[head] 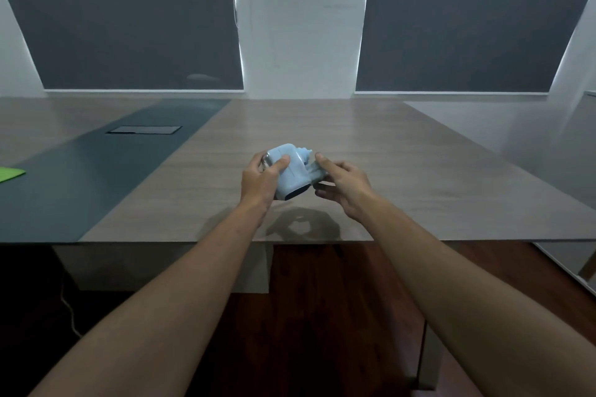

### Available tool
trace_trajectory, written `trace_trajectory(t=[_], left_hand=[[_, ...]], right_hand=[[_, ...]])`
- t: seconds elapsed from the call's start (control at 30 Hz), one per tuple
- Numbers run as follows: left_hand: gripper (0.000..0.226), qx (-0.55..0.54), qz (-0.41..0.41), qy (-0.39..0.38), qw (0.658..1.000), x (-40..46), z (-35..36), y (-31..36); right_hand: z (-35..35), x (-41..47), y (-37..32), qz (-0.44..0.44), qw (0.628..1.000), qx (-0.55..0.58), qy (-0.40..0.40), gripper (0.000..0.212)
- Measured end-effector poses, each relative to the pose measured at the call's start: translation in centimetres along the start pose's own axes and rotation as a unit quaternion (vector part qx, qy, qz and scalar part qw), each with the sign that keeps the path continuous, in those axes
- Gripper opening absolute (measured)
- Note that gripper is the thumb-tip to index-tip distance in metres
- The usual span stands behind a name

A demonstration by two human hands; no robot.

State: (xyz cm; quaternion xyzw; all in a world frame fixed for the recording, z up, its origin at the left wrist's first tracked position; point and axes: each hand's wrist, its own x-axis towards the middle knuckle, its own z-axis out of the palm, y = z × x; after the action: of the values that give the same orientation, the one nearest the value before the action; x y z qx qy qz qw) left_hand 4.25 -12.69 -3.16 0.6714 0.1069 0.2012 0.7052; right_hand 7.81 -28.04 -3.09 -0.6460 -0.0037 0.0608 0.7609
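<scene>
green sheet [9,173]: flat on the desk at its left edge, well apart from my hands.
white cable [69,309]: on the floor below the desk's left part.
dark strip [106,171]: runs along the desk's left part, from the front edge to the far edge.
hatch [144,129]: set flat into the dark strip, near the far edge, lid down.
left blind [129,16]: dark, down, behind the desk's far edge.
left grip [263,179]: closed round the blue device's left side, thumb across its top face, fingers curled behind it.
blue device [292,171]: light blue plastic body, held between both my hands above the desk, near the middle of the front edge, not touching the desk. It is tilted, and a dark opening [296,193] faces me at its lower end. There is a small silver part [267,159] by my left fingers.
side piece [314,171]: sticks out of the device's right side, same blue.
right grip [343,185]: pinching the side piece, forefinger on top, thumb under, other fingers loosely curled below.
shadow [300,224]: on the desk just under the device, by the front edge.
desk [354,138]: wood grain top.
pillar [303,26]: white, between the blinds.
right blind [467,16]: dark, down.
</scene>
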Motion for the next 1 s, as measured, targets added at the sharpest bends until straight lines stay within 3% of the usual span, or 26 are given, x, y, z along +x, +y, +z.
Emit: trace_trajectory(t=[0.17,0.33,0.7,1.0], left_hand=[[0.073,0.029,0.012,0.046,0.998,-0.2,-1.3,0.8],[0.055,0.083,0.038,0.081,0.993,-0.5,-4.5,0.8],[0.058,0.273,0.073,0.215,0.935,-0.4,-14.1,-0.1],[0.062,0.314,0.080,0.226,0.919,-0.3,-15.3,-2.1]], right_hand=[[2.3,-1.4,0.1,0.004,0.997,-0.071,-0.026,0.049],[4.6,-2.4,0.2,0.016,0.988,-0.138,-0.062,0.058],[10.9,-2.5,2.0,0.030,0.988,-0.128,-0.087,0.057],[10.8,-1.9,2.4,0.011,0.987,-0.147,-0.056,0.053]])
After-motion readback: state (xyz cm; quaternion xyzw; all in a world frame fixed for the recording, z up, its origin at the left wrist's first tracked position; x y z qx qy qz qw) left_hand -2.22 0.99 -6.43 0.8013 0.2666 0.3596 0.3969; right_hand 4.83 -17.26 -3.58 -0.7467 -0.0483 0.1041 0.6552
